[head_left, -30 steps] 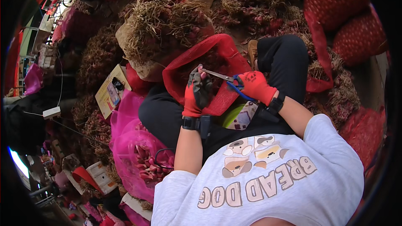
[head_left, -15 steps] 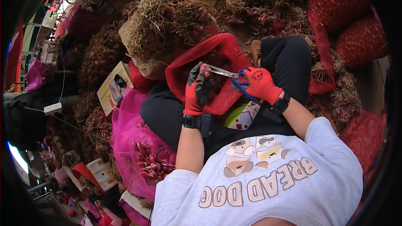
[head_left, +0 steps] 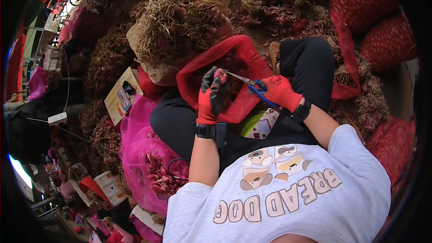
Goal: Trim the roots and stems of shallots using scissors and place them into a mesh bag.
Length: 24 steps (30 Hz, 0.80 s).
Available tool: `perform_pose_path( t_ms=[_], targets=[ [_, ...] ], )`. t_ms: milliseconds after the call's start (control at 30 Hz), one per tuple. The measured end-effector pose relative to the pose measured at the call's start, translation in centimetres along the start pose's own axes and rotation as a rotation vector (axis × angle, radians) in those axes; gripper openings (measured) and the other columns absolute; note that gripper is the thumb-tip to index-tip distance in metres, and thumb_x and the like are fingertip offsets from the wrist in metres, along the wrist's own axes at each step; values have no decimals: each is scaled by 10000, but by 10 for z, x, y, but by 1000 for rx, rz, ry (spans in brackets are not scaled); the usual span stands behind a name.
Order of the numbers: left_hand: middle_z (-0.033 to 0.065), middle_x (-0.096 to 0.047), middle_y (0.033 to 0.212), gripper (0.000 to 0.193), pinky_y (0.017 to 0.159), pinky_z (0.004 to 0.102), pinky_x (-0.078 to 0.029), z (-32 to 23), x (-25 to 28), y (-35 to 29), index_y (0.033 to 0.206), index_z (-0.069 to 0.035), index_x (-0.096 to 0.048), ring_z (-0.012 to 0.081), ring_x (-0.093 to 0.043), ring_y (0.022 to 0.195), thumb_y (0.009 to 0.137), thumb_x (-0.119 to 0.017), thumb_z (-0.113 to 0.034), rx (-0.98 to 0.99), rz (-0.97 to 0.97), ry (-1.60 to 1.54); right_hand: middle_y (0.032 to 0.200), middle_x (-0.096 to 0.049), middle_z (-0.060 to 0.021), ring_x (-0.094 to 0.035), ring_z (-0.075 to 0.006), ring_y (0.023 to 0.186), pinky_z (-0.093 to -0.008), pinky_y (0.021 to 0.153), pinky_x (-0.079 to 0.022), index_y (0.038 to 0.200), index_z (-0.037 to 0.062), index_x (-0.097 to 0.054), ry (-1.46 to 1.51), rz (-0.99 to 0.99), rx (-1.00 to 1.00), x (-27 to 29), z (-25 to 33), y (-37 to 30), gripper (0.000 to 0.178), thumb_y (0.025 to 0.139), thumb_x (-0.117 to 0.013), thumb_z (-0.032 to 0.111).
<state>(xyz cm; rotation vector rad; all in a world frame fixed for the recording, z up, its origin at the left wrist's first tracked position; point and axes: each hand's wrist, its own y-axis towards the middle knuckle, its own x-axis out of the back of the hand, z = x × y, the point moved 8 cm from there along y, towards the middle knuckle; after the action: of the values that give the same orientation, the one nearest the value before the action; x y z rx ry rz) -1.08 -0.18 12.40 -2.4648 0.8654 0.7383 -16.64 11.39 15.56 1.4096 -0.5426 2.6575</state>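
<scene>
In a red glove with dark palm and fingers, my left hand (head_left: 211,94) is closed round a small reddish shallot (head_left: 220,76), held up between thumb and fingers. My right hand (head_left: 280,91), gloved in red, grips the blue handles of a pair of scissors (head_left: 255,85). Their narrow blades point left, with the tips at the shallot's upper end; whether they touch it I cannot tell. Below both hands, a red mesh bag (head_left: 243,105) lies with its mouth spread wide between my legs. Its inside is dark, so the contents are hard to make out.
A large heap of shallots with dry stalks (head_left: 180,22) rises on a pale sack just ahead. More shallots (head_left: 288,13) lie at the far right, beside full red mesh sacks (head_left: 364,2). At my left sits a pink mesh bag (head_left: 139,153) holding trimmed shallots. A yellowish card (head_left: 118,101) lies nearby.
The scissor blades have drawn closer together and tilted slightly. More of the shallot now shows in my left hand, which has barely moved.
</scene>
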Motion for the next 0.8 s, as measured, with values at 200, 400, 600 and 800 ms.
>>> perform_pose_path(
  t_ms=[200, 400, 600, 800],
  targets=[
    [20, -545, 1130, 336, 840, 289, -479, -2, 7, 3, 1269, -83, -455, 127, -559, 998, 938, -513, -103, -39, -140, -31, 833, -648, -108, -631, -262, 804, -373, 695, -487, 908, 120, -649, -37, -153, 92, 12, 5, -6, 498, 769, -577, 593],
    [32, -576, 1064, 317, 804, 228, -480, -4, 18, 8, 1227, -22, -487, 99, -574, 945, 924, -542, -98, -91, -99, 74, 844, -623, -74, -622, -246, 776, -365, 666, -454, 930, 139, -627, -247, -283, 145, 8, 13, -4, 396, 761, -626, 498],
    [40, -565, 1138, 366, 808, 201, -466, -15, -8, 7, 1250, 2, -476, 75, -566, 938, 899, -551, -73, -108, -30, 305, 828, -651, -129, -646, -280, 792, -384, 680, -494, 864, 84, -642, -217, -171, 37, 9, -14, 0, 428, 784, -556, 495],
    [86, -542, 1130, 350, 877, 265, -461, 4, -10, 1, 1227, 42, -476, 143, -550, 1014, 902, -519, -81, -279, -40, 476, 939, -658, -151, -621, -305, 924, -380, 786, -479, 975, 84, -631, 365, -139, 60, 28, 7, -1, 381, 804, -617, 424]
  ],
)
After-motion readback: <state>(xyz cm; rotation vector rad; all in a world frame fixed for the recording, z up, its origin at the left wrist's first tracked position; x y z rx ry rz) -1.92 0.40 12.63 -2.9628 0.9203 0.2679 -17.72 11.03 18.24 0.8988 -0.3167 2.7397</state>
